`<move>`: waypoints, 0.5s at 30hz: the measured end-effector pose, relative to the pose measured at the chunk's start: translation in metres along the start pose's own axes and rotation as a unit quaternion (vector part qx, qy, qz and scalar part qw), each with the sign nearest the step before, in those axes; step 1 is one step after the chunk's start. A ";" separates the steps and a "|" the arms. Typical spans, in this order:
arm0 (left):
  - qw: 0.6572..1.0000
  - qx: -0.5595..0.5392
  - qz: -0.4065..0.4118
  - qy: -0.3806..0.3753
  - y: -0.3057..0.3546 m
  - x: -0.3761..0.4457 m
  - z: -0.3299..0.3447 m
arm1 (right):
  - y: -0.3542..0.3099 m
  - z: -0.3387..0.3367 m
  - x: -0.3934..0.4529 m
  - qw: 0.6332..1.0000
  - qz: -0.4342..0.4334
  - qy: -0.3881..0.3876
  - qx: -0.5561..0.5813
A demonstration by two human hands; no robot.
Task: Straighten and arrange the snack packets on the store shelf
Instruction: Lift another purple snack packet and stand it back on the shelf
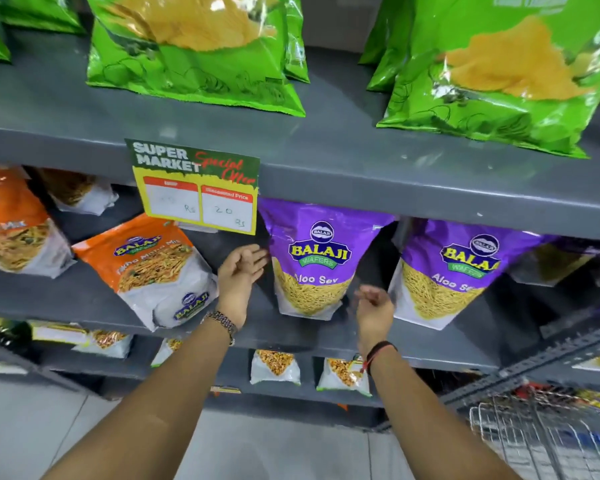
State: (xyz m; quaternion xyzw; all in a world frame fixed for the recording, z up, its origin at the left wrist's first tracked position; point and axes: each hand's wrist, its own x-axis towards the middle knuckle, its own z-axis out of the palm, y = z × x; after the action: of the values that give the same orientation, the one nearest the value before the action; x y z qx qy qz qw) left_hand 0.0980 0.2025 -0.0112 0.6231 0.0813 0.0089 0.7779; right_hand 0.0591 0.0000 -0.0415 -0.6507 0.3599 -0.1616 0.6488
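Purple foil, item one: Aloo Sev packet (314, 261), standing upright on the middle shelf (430, 348) between the two hands. Left hand (241, 268) is hovering just beside its left edge, palm turned toward the packet, fingers spread and empty; whether the fingertips are touching the foil cannot be told. Right hand (373, 303) is hanging just beside the lower right corner, fingers loosely curled, blurred, gripping nothing. Judged purpose: the hands are flanking the packet to square it so its face is looking outward.

Item two: second Aloo Sev packet (465, 271), to the right of the right hand, leaning slightly leftward at its base, front face showing. Likely awaiting the same squaring.

Item three: orange mix packet (156, 268), left of the left hand, lying tilted with its top tipping away to the left. Judged the least orderly piece in the row. Further orange packet (11, 223) sitting beyond it, also slanting.

Item four: green packets (194, 53) resting on the shelf above both hands, leaning back.

Item five: special offer card (196, 187), hanging from the upper shelf lip directly above the left hand, partly screening the gap beside the purple packet.

Item six: wire trolley (551, 438), below and right of the right hand.
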 end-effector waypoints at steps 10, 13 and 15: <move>0.974 -0.080 0.003 0.210 0.041 -0.008 -0.133 | 0.019 0.077 -0.089 0.940 0.107 -0.307 -0.101; 0.960 -0.077 -0.025 0.267 0.045 0.016 -0.174 | 0.002 0.138 -0.108 0.941 -0.043 -0.285 -0.177; 0.952 -0.014 -0.104 0.287 0.044 0.032 -0.205 | -0.016 0.176 -0.117 0.921 -0.143 -0.257 -0.255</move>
State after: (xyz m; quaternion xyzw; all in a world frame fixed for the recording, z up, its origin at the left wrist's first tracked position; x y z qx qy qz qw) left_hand 0.1048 0.4139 -0.0154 0.5712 0.3651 0.1075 0.7272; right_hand 0.1017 0.2061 -0.0150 -0.8577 0.1127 0.0173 0.5013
